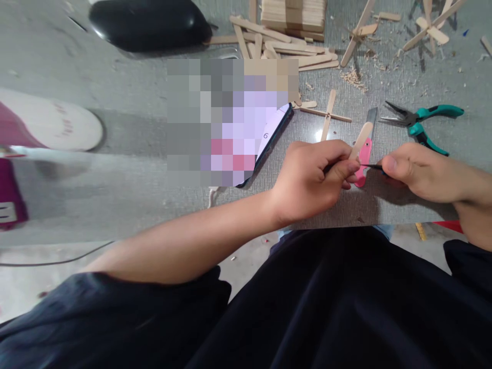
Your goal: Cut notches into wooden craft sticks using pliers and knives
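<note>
My left hand [319, 177] pinches a wooden craft stick [362, 138], which points up and slightly right from the fingers. My right hand [418, 171] is closed around a thin dark pointed tool [372, 166]; its exact kind is hard to make out. The tool's tip meets the stick beside my left fingertips, or lies very near it. Beneath the stick, a pink utility knife [360, 177] rests on the table with its blade out. Pliers [413, 119] with teal handles lie beyond my right hand. Two crossed craft sticks [328, 117] are beyond my left hand.
A phone [271, 130], partly blurred out, lies left of my hands. Further back are loose sticks [307, 48], a stacked bundle of sticks [292, 15], star-shaped stick assemblies [432, 31] and wood shavings [352, 78]. A black case [149, 23] and a white-pink bottle [57, 120] stand left.
</note>
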`<state>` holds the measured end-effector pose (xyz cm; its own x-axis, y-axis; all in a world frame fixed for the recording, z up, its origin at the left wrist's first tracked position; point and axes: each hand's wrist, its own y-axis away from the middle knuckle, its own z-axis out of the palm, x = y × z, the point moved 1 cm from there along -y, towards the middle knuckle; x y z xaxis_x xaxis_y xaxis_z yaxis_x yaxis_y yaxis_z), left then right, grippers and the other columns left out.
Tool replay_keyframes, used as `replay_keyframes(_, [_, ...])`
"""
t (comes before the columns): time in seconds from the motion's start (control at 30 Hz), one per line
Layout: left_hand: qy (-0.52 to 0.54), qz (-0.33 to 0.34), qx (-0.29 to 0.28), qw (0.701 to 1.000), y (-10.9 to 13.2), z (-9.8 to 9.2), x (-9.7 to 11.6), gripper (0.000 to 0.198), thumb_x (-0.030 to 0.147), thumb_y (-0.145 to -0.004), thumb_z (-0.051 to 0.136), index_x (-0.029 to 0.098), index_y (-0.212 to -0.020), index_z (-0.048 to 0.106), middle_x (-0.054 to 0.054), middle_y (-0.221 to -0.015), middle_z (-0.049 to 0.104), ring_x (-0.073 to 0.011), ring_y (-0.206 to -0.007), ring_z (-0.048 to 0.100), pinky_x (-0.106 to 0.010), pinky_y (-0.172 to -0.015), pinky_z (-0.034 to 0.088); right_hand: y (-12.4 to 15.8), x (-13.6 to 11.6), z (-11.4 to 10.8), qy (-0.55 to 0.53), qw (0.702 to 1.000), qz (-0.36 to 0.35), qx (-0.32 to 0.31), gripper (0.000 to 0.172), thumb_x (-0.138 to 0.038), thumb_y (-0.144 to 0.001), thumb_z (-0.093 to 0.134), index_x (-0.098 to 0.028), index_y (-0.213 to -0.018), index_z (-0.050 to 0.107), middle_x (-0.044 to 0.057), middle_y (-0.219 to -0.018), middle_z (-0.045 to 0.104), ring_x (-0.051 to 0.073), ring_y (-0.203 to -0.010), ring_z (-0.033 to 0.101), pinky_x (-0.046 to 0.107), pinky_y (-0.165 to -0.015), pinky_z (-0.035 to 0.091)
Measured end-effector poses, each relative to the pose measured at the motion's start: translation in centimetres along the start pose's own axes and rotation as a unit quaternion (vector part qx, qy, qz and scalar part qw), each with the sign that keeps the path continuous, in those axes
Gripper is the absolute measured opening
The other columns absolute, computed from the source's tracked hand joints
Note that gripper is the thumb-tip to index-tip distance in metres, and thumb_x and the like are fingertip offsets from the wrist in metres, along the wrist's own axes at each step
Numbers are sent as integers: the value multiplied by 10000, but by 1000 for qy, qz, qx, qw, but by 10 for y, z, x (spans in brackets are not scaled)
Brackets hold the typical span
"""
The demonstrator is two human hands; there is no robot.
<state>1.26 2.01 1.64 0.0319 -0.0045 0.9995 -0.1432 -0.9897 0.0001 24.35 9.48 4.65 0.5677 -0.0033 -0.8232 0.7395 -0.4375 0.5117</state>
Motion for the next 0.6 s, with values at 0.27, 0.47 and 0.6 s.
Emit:
replay_keyframes(0.27, [111,-100,-29,988,-9,-6,-4,334,425,-1050,858,201,-862,698,-24,-739,818,-142,-589,765,-208,-506,582,3,-7,-1,96,981,-58,159,851,-987,-981,609,-251,-627,370,-51,-558,309,104,-512,293,326,-459,185])
replay_keyframes(0.47, [162,-132,-66,976,-8,-6,-2,423,548,-1015,911,187,-899,723,-48,-743,832,-163,-586,783,-218,-487,600,2,-6,-2,125,971,-63,193,846,-981,-1007,571,-250,-634,366,-60,-555,297,96,-511,291,338,-488,197])
replay_keyframes(0.6, [175,-138,-82,971,-7,-7,-1,418,539,-1008,922,175,-910,743,-55,-761,837,-158,-597,780,-214,-494,599,1,-8,-1,139,968,-68,198,859,-1002,-1001,549,-247,-613,418,-60,-525,328,98,-496,312,342,-491,218])
